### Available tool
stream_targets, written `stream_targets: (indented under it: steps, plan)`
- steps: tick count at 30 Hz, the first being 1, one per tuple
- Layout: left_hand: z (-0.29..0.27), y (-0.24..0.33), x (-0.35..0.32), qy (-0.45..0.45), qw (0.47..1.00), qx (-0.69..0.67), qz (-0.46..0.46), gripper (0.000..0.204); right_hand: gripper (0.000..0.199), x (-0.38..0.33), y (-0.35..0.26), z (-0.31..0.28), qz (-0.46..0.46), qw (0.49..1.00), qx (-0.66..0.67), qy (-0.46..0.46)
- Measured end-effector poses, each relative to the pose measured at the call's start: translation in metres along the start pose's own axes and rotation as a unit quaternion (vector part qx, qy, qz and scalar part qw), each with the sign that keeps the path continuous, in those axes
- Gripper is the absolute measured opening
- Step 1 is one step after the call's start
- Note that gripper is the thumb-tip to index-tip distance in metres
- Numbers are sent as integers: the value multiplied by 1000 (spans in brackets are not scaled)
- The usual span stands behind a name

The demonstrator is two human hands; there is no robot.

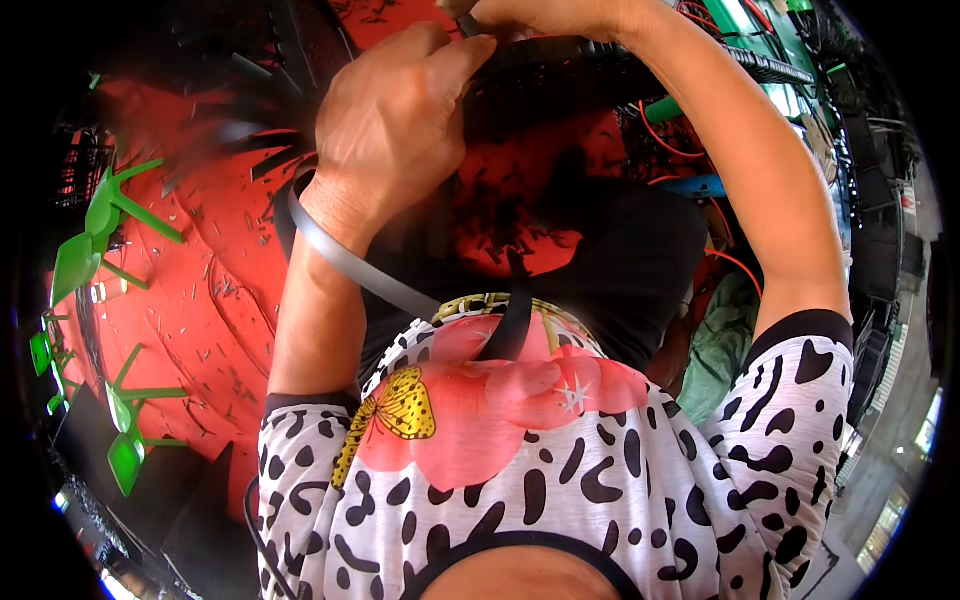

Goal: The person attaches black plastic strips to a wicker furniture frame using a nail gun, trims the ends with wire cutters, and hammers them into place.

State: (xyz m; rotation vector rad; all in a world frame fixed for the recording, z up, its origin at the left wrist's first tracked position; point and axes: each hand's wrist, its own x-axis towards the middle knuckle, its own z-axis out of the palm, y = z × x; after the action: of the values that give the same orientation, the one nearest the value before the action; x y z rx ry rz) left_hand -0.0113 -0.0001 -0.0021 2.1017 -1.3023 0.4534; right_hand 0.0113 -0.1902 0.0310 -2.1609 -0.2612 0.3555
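1. Wrinkled red floor covering point(150, 335) spreads across the frame's left.
2. Bare left hand point(390, 115) and bare right hand point(550, 15) sit close, upper centre, fingers curled; cannot tell what they pinch.
3. Flat, curved grey strip point(352, 263) passes below the left wrist.

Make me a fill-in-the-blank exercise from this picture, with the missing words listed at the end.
1. The left hand and right hand are near the ____ edge of the picture.
2. A curved grey strip crosses the ____ forearm.
3. The plastic chairs at the picture's left are ____.
4. On the shirt, a yellow ____ is printed beside pink flowers.

Missing words: top; left; green; butterfly.
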Motion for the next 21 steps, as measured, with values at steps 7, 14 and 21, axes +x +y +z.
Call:
stream_targets:
  steps: [7, 14, 21]
  plan:
    - [-5, 13, 2, 4, 1000, -19, 3, 30, 20, 6, 7, 2, 82, 980, 120, -133]
    - [-2, 10, 5, 24, 999, -23, 22, 29, 28, 14, 15, -1, 102, 963, 140, -205]
    - [-5, 13, 5, -22, 996, -53, -69, 29, 21, -23, 3, 10, -206, 973, -78, 76]
